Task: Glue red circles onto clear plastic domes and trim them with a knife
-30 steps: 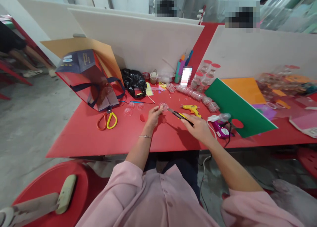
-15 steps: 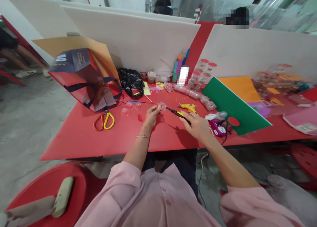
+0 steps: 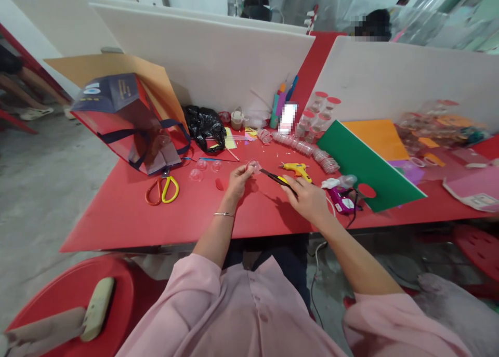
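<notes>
Between the fingertips of my left hand (image 3: pixel 239 180) is a small clear plastic dome-shaped piece (image 3: pixel 255 166), held just above the red table. My right hand (image 3: pixel 307 195) is closed around a slim black-and-yellow tool (image 3: pixel 274 177). Its dark narrow end points left and meets or overlaps the edge of the clear piece; actual contact cannot be made out. Several similar clear domes (image 3: pixel 196 174) lie to the left of my hands, near a small red disc (image 3: pixel 219 184). Behind my right hand rests a yellow glue gun (image 3: pixel 297 170).
Scissors (image 3: pixel 162 189) with red and yellow handles lie left, beside a bag (image 3: pixel 128 128). A black plastic bag (image 3: pixel 205 128), a row of stacked clear cups (image 3: pixel 306 148) and a green board (image 3: pixel 368 167) stand farther back. A purple device (image 3: pixel 343 200) with a cord sits right.
The whole view has shifted very slightly. Both hands keep the same grip on the clear piece and the tool, with hardly any movement between them.
</notes>
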### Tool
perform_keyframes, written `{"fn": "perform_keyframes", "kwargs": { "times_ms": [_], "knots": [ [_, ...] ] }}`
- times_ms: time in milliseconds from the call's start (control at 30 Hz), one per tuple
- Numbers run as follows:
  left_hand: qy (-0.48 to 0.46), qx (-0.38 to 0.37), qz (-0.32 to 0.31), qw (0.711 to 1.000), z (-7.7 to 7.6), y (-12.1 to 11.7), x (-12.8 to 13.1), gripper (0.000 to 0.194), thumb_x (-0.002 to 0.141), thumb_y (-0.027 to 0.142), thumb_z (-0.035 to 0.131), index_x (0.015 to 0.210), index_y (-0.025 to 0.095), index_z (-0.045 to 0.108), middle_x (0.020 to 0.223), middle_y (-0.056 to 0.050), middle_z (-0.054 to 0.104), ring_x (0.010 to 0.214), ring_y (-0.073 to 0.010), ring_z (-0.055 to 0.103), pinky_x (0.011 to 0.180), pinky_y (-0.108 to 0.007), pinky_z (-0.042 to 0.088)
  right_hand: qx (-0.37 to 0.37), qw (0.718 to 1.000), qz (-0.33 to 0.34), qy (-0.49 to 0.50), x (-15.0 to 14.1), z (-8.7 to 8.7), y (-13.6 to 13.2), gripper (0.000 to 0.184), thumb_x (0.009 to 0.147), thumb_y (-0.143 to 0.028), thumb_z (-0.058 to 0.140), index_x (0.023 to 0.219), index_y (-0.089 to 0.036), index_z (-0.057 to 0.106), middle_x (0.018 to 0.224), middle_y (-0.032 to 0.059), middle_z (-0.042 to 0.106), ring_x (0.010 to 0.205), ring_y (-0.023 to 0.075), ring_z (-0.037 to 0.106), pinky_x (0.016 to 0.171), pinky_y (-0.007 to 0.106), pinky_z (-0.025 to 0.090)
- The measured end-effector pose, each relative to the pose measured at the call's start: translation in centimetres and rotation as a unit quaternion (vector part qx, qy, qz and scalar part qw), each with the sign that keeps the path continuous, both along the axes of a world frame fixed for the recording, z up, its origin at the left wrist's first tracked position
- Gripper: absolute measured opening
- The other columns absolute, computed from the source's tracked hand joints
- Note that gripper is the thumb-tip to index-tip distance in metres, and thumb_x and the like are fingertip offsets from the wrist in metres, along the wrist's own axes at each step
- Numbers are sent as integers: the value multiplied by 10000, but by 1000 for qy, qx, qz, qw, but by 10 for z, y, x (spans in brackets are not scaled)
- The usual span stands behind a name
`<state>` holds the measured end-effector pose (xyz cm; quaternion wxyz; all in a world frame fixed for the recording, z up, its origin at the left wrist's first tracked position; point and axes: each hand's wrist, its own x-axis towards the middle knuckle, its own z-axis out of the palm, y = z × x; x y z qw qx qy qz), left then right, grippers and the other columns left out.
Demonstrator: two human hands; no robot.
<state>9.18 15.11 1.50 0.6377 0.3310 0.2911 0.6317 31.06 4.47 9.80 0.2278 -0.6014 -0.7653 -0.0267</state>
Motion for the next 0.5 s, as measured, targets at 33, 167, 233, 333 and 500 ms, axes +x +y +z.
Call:
{"fn": "perform_keyframes", "kwargs": {
  "times_ms": [33,167,233,333,500],
  "knots": [
    [4,8,1,1000,-1,0,0,269,717,390,922,874,200,814,881,-46,762,753,-115,626,719,-247,492,-9,1000,17,21,0,-1,0,439,1045,-462,513,1384,-252,696,1204,104,783,1080,280,748,922,377,586],
    [10,15,4,1000,-2,1,0,319,709,438,918,910,211,819,904,-52,764,765,-120,643,712,-251,494,-25,991,68,112,-1,-4,1,390,1050,-428,513,1341,-264,715,1279,61,769,1150,248,739,1009,365,577],
    [16,15,3,1000,-2,1,0,355,702,469,920,927,214,820,930,-57,769,779,-128,649,709,-255,500,-4,996,31,83,-2,-3,1,412,1040,-446,530,1352,-249,713,1247,92,776,1139,276,741,998,394,581],
    [31,28,0,999,-4,1,1,397,698,511,915,945,217,819,973,-68,778,845,-149,674,720,-257,515,-4,998,14,66,-1,-3,0,429,1026,-464,550,1354,-242,717,1235,116,775,1154,303,730,1007,424,570],
    [10,-12,37,999,-2,4,0,436,691,597,891,786,199,741,815,-44,724,724,-129,650,627,-237,497,-128,946,22,298,5,-22,-4,484,996,-558,565,1341,-252,716,1075,62,804,870,224,755,789,347,609]
  ]
}}
